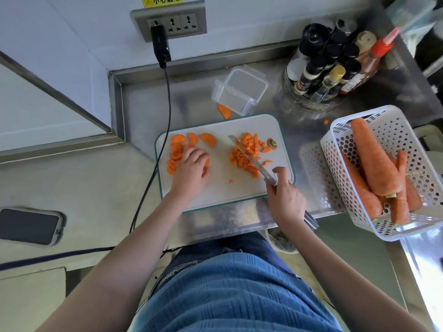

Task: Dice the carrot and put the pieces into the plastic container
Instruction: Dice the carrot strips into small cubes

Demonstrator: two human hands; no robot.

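A white cutting board (223, 188) with a green rim lies on the steel counter. On its left lie half-round carrot slices (176, 149), and my left hand (193, 165) rests on them, fingers curled over a few. A heap of diced carrot (247, 152) sits on the board's right, with the cut-off carrot top (272, 143) beside it. My right hand (285, 197) grips the handle of a knife (251, 159) whose blade lies across the diced heap. The clear plastic container (241, 90) stands behind the board; no carrot shows inside it. One slice (224, 111) lies on the counter beside it.
A white perforated basket (340, 140) holding several whole carrots (374, 159) stands at the right. A rack of seasoning bottles (333, 68) is at the back right. A phone (28, 226) lies at the left, and a black cable (165, 121) hangs from a wall socket (171, 22).
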